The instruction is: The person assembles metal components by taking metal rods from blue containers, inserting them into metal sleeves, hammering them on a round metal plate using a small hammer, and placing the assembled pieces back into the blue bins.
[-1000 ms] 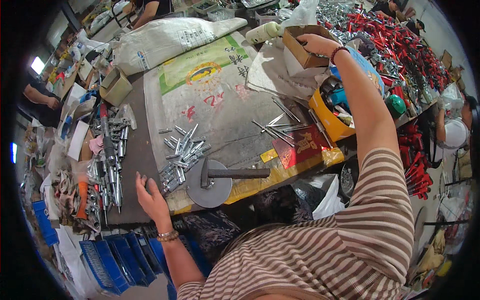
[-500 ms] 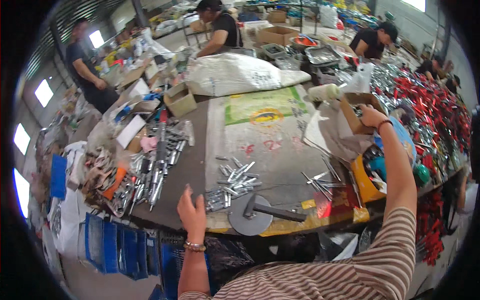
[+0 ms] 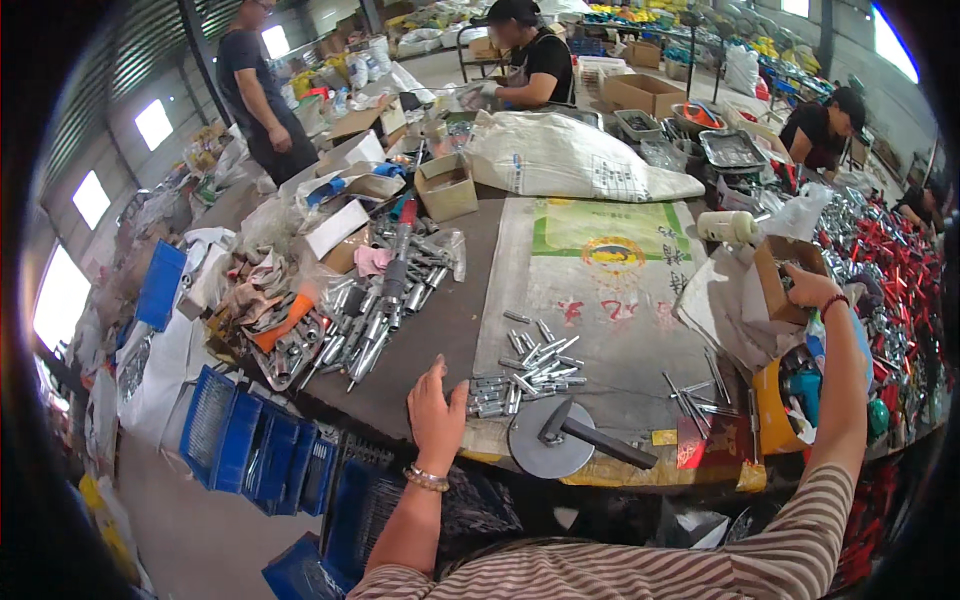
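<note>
My left hand (image 3: 437, 415) hovers by the table's front edge, fingers spread and holding nothing. Beside it lies a heap of short silvery metal pins (image 3: 540, 372). A round grey metal disc (image 3: 530, 458) sits in front of the heap, with a hammer (image 3: 610, 444) resting across it. Over at the right, my right hand (image 3: 812, 288) reaches into a small open cardboard box (image 3: 772, 285); its fingertips are hidden inside, so any hold cannot be made out. Several thin metal rods (image 3: 692, 408) lie loosely between the hammer and a yellow container (image 3: 775, 405).
A flattened woven sack (image 3: 590, 290) covers the middle of the table. Socket tools (image 3: 375, 325) are piled at the left, red-handled tools (image 3: 895, 300) at the right. Blue bins (image 3: 210, 410) stand below the left edge. Co-workers (image 3: 530, 65) are across the table.
The whole view has swung left, so the table and its things sit farther right in the picture. My right hand stays in the box and my left hand stays spread near the pins.
</note>
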`<state>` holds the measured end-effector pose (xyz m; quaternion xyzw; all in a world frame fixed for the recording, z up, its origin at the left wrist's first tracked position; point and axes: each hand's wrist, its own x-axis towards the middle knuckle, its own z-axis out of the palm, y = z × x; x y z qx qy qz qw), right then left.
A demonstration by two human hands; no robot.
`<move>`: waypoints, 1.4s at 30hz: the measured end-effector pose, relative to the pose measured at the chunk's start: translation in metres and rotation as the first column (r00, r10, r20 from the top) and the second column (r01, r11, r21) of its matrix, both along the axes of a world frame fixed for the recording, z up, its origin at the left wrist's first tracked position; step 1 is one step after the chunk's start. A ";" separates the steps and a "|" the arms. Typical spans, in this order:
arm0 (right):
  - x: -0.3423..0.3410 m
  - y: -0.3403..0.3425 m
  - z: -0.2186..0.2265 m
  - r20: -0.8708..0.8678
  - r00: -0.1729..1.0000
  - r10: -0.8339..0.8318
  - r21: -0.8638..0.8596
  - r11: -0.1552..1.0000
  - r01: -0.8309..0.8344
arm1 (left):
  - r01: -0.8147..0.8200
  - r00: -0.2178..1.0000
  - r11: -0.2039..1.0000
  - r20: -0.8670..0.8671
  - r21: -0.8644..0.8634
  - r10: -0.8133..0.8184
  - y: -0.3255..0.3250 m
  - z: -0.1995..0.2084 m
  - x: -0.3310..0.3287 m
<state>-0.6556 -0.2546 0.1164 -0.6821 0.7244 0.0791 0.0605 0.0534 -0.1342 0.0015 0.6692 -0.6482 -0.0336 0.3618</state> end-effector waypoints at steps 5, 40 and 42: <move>-0.039 -0.006 -0.029 0.139 0.966 0.216 -0.192 0.963 -0.188 | 0.001 1.000 1.000 -0.028 0.027 -0.001 -0.005 -0.001 -0.001; 0.086 0.042 0.064 0.878 0.455 -0.150 0.099 0.986 0.134 | 0.036 0.998 0.998 -0.053 0.052 -0.033 -0.007 -0.004 -0.001; 0.149 0.052 0.059 0.841 0.529 -0.114 0.120 0.993 0.022 | 0.025 0.998 0.999 -0.051 0.047 -0.023 -0.004 -0.005 0.002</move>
